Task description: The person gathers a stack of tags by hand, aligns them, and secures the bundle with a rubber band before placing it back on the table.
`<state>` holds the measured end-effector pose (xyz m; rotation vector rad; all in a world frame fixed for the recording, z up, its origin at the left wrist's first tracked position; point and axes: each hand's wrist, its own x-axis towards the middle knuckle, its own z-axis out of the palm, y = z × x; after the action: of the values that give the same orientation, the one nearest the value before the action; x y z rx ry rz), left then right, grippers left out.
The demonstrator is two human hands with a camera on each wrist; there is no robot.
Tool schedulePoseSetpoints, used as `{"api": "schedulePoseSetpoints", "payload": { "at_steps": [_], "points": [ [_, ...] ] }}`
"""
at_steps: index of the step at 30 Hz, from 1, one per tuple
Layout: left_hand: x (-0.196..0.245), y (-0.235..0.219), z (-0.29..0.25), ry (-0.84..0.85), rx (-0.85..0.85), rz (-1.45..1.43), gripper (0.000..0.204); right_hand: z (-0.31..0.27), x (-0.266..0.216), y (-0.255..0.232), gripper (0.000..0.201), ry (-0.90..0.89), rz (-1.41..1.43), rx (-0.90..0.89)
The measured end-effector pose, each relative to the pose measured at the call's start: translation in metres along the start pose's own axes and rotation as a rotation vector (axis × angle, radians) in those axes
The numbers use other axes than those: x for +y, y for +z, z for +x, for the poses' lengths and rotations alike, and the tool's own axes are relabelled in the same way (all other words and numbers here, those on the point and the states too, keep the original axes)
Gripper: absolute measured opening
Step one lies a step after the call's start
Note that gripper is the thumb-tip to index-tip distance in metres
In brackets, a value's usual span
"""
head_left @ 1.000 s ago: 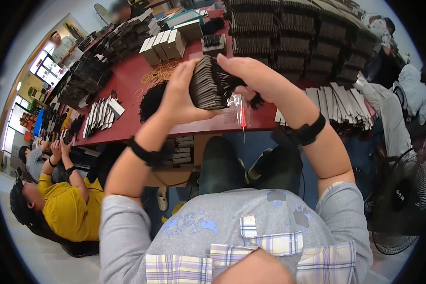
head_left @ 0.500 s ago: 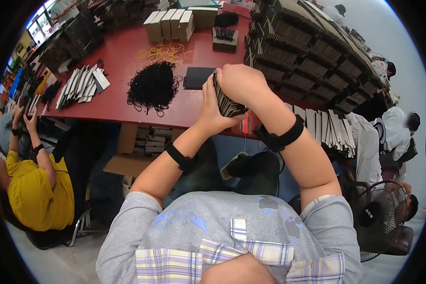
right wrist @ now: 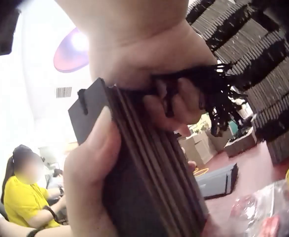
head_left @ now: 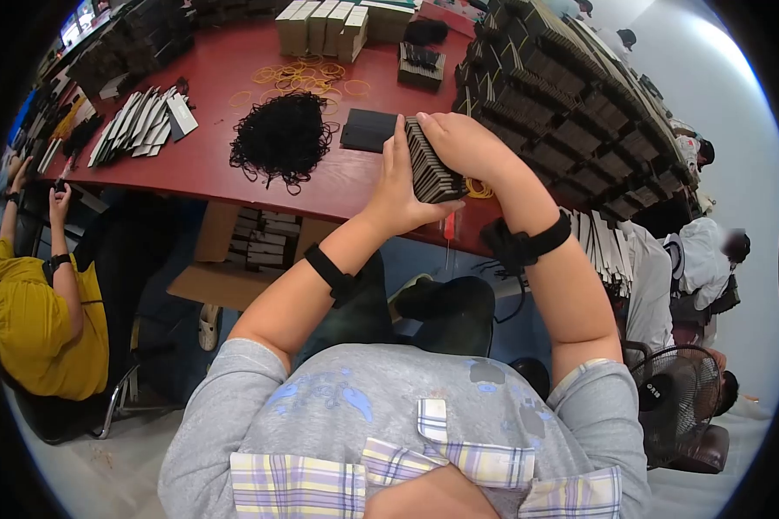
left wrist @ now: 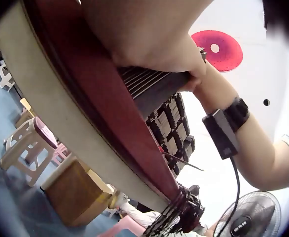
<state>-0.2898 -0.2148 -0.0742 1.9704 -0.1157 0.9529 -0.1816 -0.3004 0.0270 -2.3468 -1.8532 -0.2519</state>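
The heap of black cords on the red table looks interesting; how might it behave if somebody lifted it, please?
The heap of black cords would probably be floppy, as its thin strands curl loosely. It looks light for its spread, with gaps between strands at the edges. Loops stick out, so some could snag or trail.

Workshop: long red worktable, stacked card bundles, several seated workers
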Motion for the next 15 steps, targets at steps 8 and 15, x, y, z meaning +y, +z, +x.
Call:
{"api": "schedulePoseSetpoints", "payload": {
  "at_steps": [8, 15],
  "points": [
    [-0.004, 0.004, -0.001, 0.040, 0.080, 0.061, 0.134, 0.008, -0.031, -0.019, 0.042, 0.246, -0.151, -0.183],
    [0.005, 0.002, 0.000, -0.053, 0.043, -0.002, 0.130, -0.004, -0.008, -0.032, 0.034, 0.159, 0.147, -0.160]
  ]
}}
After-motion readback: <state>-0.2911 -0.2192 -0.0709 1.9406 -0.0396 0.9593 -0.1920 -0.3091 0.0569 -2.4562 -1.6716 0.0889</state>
